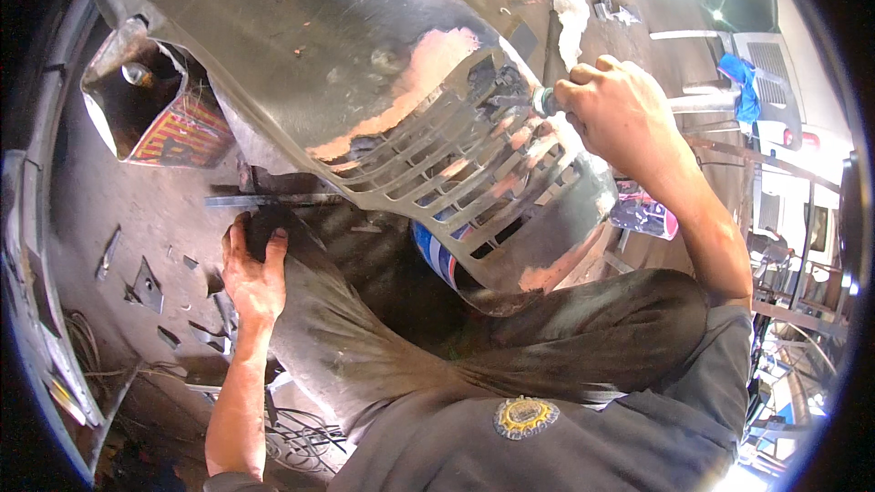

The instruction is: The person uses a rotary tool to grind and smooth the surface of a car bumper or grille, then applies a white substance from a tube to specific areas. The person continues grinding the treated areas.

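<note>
A large dark plastic panel [310, 46], like a vehicle bumper, lies slantwise in front of me. Rows of slots form its grille part [428, 159], and pinkish patches [437, 53] cover parts of its surface. At the grille's far right edge, my right hand [615, 109] is closed round a small tool with a greenish round end [544, 101]; the rest of it is hidden in the fist. My left hand [253, 273] rests on my knee, thumb and fingers apart, holding nothing. Under the grille shows part of a blue, white and red container [435, 253].
An open-topped carton or tin [187, 132] with red and yellow sides stands at the left. Dark broken pieces [146, 287] lie on the floor. Cables [310, 433] run near my left arm. A metal bar [264, 201] passes under the panel. Blue cloth [743, 87] hangs at the right.
</note>
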